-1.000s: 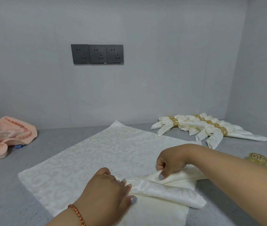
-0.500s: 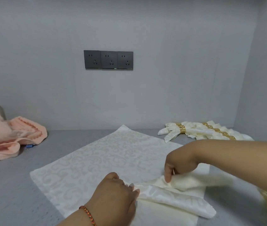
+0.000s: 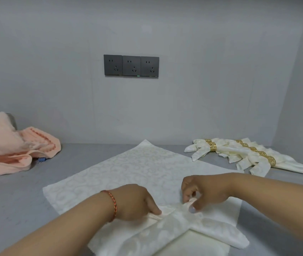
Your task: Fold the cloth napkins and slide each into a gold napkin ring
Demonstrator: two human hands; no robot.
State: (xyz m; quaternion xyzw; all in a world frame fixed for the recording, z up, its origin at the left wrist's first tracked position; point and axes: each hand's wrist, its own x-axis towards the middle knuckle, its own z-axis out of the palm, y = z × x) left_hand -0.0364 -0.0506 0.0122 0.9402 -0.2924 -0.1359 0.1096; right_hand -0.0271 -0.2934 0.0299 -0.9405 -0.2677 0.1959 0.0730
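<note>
A cream patterned napkin (image 3: 132, 169) lies spread flat, its near corner folded into a narrow band. Finished napkins (image 3: 248, 156) with gold rings (image 3: 211, 145) lie far right.

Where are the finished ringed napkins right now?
In the head view, the finished napkins lie at the back right of the counter, against the right wall, beyond the right hand and the flat napkin.

We count one cream patterned cloth napkin (image 3: 128, 169) spread open on the grey counter, and one pile of folded cream napkins (image 3: 239, 154) by the right wall, how many we cannot tell. Four gold patterned napkin rings (image 3: 211, 145) show on it. Three dark grey wall sockets (image 3: 131, 65). One peach towel (image 3: 8, 150). Two hands.
</note>
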